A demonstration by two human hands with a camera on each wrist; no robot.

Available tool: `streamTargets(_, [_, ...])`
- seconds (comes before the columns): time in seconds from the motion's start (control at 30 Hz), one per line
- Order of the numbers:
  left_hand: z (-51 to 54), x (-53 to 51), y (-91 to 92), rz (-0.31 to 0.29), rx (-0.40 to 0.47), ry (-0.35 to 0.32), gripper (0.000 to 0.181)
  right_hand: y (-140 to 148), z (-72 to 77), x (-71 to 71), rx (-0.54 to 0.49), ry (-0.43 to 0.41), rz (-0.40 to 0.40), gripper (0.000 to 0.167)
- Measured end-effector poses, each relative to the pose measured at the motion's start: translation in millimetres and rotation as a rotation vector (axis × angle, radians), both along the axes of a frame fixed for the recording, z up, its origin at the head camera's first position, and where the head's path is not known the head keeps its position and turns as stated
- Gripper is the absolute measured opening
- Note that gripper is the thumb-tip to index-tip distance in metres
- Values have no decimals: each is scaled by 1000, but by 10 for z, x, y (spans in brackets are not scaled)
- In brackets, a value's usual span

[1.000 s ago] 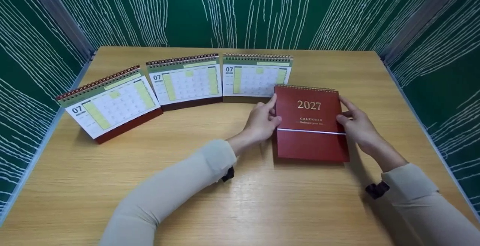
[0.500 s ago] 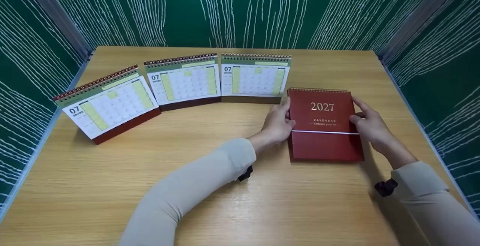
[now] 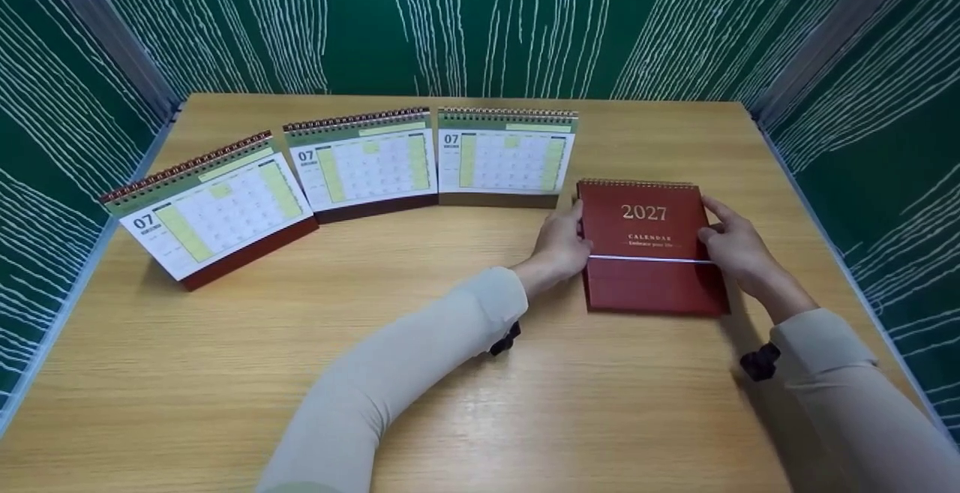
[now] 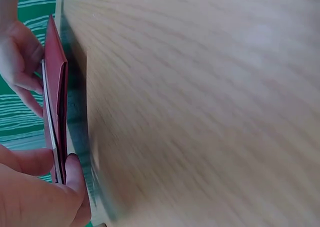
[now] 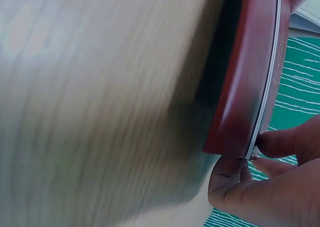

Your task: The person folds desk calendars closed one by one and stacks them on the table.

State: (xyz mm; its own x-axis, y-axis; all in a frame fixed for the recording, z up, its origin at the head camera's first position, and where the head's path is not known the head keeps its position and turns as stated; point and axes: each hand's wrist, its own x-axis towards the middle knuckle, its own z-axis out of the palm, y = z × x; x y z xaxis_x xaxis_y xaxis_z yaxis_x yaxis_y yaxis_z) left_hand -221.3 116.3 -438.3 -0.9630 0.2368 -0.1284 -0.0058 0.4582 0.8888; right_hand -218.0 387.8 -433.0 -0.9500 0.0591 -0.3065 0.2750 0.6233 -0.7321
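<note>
A red 2027 desk calendar (image 3: pixel 646 283), folded flat with a pale band across its front, is held between both hands at the right of the table. My left hand (image 3: pixel 559 247) grips its left edge, thumb in front. On the right edge, my right hand (image 3: pixel 742 249) pinches it with the thumb on the front. In the left wrist view the red calendar (image 4: pixel 55 82) is seen edge-on, its near edge between thumb and fingers of the left hand (image 4: pixel 45 194). The right wrist view has the red cover (image 5: pixel 245 77) pinched by the right hand (image 5: pixel 280 172).
Three calendars stand as tents, showing 07 pages: one at the left (image 3: pixel 217 211), one in the middle (image 3: pixel 367 166), one (image 3: pixel 510 159) just left of and behind the held calendar. Green, white-streaked panels (image 3: pixel 367 28) border the wooden table (image 3: pixel 450 403).
Both hands have moved right with the red calendar, away from the three standing ones, mostly in the first half second. Both still hold it by its side edges.
</note>
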Motion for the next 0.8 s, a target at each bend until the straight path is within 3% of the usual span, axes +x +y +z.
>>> streamTargets(0.27, [-15,-69,-15,9,-13,-26,71,-56,-61,-103,64,17,-1,64])
streamTargets(0.4, [-6,-70,-16,12,12,-31,69,-65,-99,-123,155,64,24,62])
streamTargets(0.63, [13,-51,-7,22,-4,9,65,-155,-134,-158,317,217,57,57])
streamTargets(0.8, [14,-47,-15,19,-37,34,58,-205,-145,-174,378,213,40,57])
